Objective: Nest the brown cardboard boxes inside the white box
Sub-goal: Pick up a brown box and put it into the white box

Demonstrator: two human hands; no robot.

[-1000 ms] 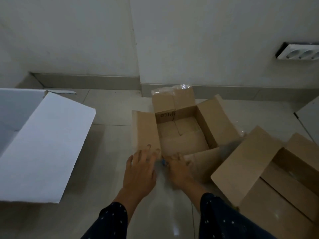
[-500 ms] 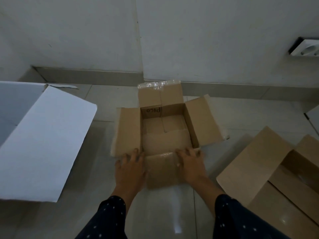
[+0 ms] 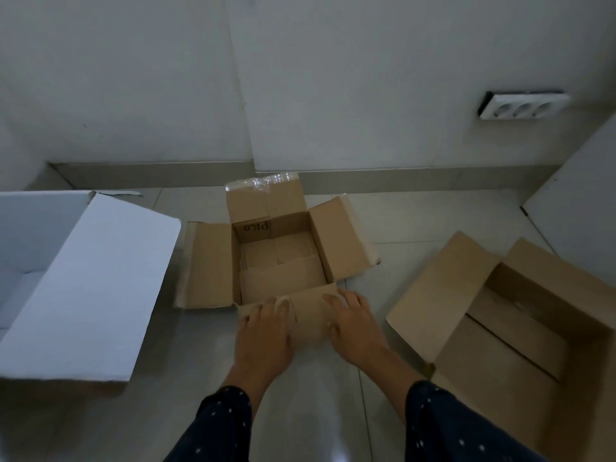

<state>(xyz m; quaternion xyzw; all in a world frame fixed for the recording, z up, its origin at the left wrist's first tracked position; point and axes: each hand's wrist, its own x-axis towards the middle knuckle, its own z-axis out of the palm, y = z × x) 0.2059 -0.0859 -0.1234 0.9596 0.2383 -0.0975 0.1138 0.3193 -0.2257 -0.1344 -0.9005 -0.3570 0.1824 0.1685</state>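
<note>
Brown cardboard boxes, two of them, both open on the pale tiled floor [image 3: 100,418]: smaller brown box [image 3: 276,258] at centre, just short of the skirting board [image 3: 150,175], four flaps splayed outward, far flap edged with shiny clear tape, dark printed letters on the inner far wall; larger brown box [image 3: 520,325] to the right, well apart from the first, wide flap spread toward the middle, deep shadowed hollow inside. One white box [image 3: 83,288] at far left, smooth matte card, broad rounded-corner flap lying open toward the centre, interior only partly in view at the frame edge. Plain corrugated board, dull tan, straight folds, soft worn edges on the small box's side flaps. Two hands, both flat and spread on the small box's near flap: left hand [image 3: 263,335] palm down with fingers apart, gripping nothing; right hand [image 3: 355,323] likewise splayed wide and pressing down. Two dark sleeves [image 3: 220,425] dotted with white specks. Glossy tiles with a faint glare near the bottom edge. One triple wall socket [image 3: 523,105] high on the right of the grey wall. Open floor between the small box and the white box, flaps nearly meeting.
</note>
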